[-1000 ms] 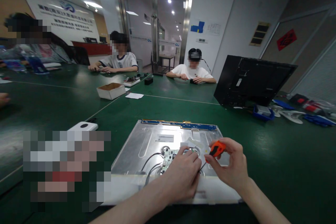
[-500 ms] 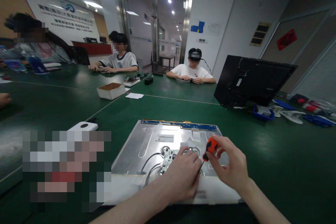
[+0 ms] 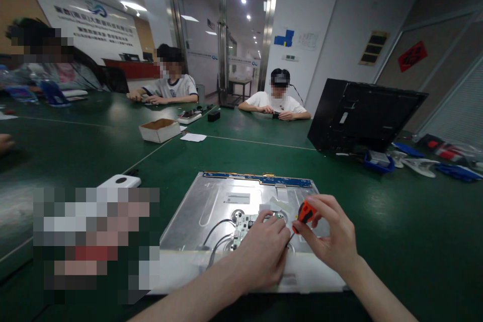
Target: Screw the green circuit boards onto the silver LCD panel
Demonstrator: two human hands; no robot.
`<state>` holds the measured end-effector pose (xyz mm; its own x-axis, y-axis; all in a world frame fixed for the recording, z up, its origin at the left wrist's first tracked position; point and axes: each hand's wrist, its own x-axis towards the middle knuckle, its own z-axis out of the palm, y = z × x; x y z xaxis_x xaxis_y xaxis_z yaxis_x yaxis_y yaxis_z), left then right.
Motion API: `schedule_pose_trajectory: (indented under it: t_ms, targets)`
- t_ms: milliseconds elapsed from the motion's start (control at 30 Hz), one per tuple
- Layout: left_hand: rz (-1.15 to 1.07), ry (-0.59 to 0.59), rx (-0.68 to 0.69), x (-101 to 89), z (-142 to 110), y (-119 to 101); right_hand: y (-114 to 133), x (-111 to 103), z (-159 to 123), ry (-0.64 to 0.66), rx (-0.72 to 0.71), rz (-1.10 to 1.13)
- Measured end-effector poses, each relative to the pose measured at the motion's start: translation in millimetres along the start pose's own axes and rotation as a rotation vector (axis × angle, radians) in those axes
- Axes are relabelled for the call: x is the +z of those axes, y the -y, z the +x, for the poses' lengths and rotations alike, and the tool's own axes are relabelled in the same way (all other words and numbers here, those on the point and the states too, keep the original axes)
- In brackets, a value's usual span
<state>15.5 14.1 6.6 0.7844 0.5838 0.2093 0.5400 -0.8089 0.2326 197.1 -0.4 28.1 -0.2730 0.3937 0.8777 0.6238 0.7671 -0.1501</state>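
A screwdriver with an orange and black handle is in my right hand, pinched between thumb and fingers. Its thin shaft slants down and left toward the fingers of my left hand. That left hand lies over a small green-white circuit board, its fingers curled in near the shaft's tip. Whatever the left fingertips grip, and the tip itself, are hidden. Under both hands lies a silvery metal display panel, with a blue circuit strip along its far edge. Dark cables run from the board's left side.
A black monitor casing stands at the right, beside a blue tray of parts. An open white box and a paper scrap lie farther back. At left is a white device near a blurred-out patch. Several people sit around the table.
The screwdriver handle has turned slightly in my right fingers, and that hand's grip has shifted a little. My left hand and the panel have stayed in place.
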Motion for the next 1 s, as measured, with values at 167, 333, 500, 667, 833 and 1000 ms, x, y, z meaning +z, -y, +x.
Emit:
schedule_pose_trajectory:
  t_ms: [167,333,500,667,833,1000]
  targets:
    - [0.014,-0.005,0.011,0.9,-0.3,0.6,3.6,1.5,-0.9,0.019,0.044,-0.003]
    - [0.032,0.001,0.015,0.3,-0.4,0.4,3.0,2.1,-2.8,0.029,0.069,0.03]
    - [0.022,-0.012,0.007,0.5,0.0,0.2,-1.4,2.1,-3.4,0.051,0.041,0.017]
    - [0.027,-0.014,0.007,2.8,0.3,1.0,-2.0,2.5,-2.3,0.052,0.022,-0.014]
    - [0.053,-0.001,0.011,4.3,0.3,1.0,2.1,2.8,-2.3,0.027,0.015,-0.034]
    - [0.066,0.0,0.003,4.7,0.5,1.8,4.8,2.3,-1.3,0.009,0.023,-0.042]
